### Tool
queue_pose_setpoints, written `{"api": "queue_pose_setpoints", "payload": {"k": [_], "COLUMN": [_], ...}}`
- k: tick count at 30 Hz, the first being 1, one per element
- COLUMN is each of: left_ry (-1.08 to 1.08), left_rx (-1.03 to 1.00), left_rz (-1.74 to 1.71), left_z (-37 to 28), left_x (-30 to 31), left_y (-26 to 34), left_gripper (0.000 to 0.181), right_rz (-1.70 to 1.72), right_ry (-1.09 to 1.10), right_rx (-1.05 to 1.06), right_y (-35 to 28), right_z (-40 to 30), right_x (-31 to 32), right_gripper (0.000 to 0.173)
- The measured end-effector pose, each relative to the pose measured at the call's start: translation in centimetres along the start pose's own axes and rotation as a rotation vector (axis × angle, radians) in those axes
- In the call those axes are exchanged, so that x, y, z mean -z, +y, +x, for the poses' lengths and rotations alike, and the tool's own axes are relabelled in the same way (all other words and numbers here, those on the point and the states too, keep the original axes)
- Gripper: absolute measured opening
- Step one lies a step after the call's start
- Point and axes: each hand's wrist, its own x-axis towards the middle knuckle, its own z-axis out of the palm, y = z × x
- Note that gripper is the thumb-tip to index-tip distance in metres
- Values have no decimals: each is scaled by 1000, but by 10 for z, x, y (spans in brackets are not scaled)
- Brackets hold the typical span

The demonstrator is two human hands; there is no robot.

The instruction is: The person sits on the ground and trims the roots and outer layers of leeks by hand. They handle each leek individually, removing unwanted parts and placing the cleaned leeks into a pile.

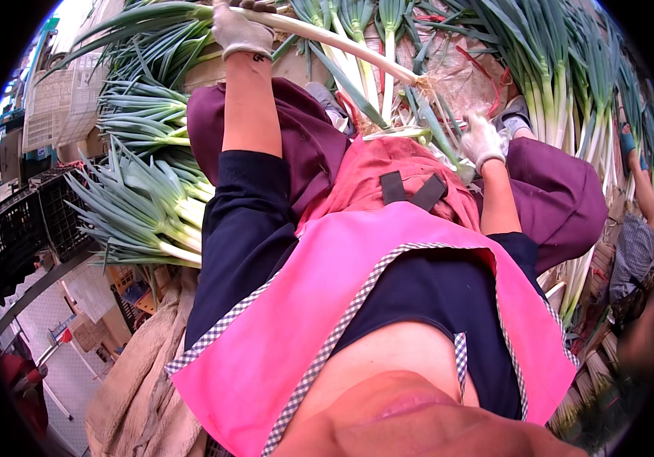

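My left hand (242, 31), in a pale work glove, grips a long green onion (327, 37) near the top edge; some fingers are cut off there. Its white stalk slants down to the right, ending in a root tuft above my lap. My right hand (481, 140), also gloved, is low beside my right knee with its fingers curled. Loose leaves and peeled strips lie next to it; whether it holds any of them cannot be told. More green onions (388, 74) lie between my feet, their roots towards me.
Green onion piles lie at left (155, 217) and right (555, 85). Red ties (495, 91) rest on the pale ground sheet. Black crates (64, 211), a white crate (50, 108) and a beige cloth (138, 371) are at left. Another person's arm (647, 194) shows at far right.
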Motion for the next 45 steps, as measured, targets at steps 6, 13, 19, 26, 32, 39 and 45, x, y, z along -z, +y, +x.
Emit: {"api": "queue_pose_setpoints", "payload": {"k": [6, 13, 19, 26, 32, 39, 45], "left_ry": [-38, -277, -397, -404, -455, -451, -308], "left_rx": [74, 407, 385, 337, 327, 183, 29], "left_rz": [186, 74, 68, 138, 179, 148, 124], "left_z": [-39, -104, -107, -93, -99, -85, -31], "left_x": [-25, -49, -49, -45, -49, -46, -38], "left_y": [-45, -93, -98, -99, -100, -79, -29], "left_gripper": [17, 21, 18, 23, 23, 28, 25], "right_rz": [86, 463, 1326, 1587, 1518, 519, 113], "right_ry": [852, 549, -195, 87, 108, 190, -230], "right_rx": [471, 406, 252, 402, 207, 40, -51], "right_y": [-102, -129, -118, -119, -112, -71, -20], "right_z": [-23, 18, 18, 15, 14, 44, 54], "right_x": [64, 32, 67, 47, 55, 21, -29], "right_gripper": [59, 67, 54, 31, 25, 28, 28]}}
